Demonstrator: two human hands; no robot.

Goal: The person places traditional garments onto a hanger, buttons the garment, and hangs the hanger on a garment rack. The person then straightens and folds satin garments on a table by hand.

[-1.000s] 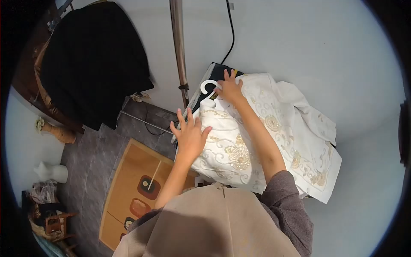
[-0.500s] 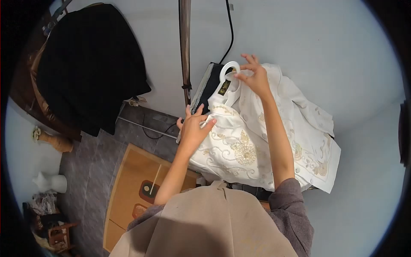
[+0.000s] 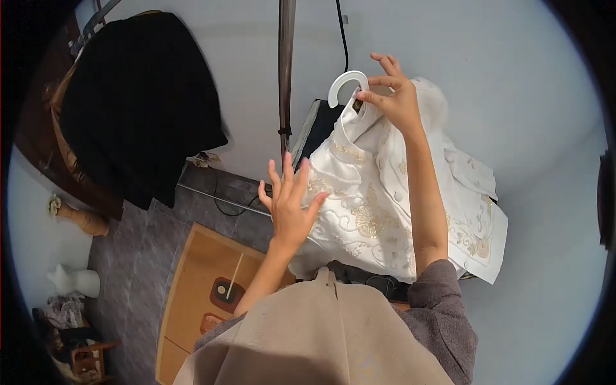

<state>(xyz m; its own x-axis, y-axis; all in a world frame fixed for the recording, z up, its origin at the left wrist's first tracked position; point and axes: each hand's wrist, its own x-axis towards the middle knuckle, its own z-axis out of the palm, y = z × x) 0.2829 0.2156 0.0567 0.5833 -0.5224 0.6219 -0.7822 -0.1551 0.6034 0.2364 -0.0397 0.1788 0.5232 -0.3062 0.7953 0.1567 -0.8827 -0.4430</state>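
A white embroidered garment [image 3: 366, 215] with beige beaded flowers hangs tilted on a white hanger [image 3: 346, 77]. My right hand [image 3: 399, 104] pinches the hanger at the base of its hook, by the collar and a dark label. The other fingers of that hand are raised. My left hand [image 3: 289, 208] is open, fingers spread, beside the left shoulder of the garment; whether its thumb touches the cloth I cannot tell. Behind my right forearm lies more white embroidered cloth with a sleeve [image 3: 471, 170].
A dark metal pole [image 3: 286, 64] stands upright left of the hook. Black cloth [image 3: 138, 102] hangs at the far left. Below are a wooden board or tabletop [image 3: 212, 260] and the grey tiled floor [image 3: 141, 256]. A black cable [image 3: 343, 38] runs down the wall.
My right hand has lifted the hanger and the garment's collar upward. The left hand has let go of the garment's shoulder, its fingers now spread.
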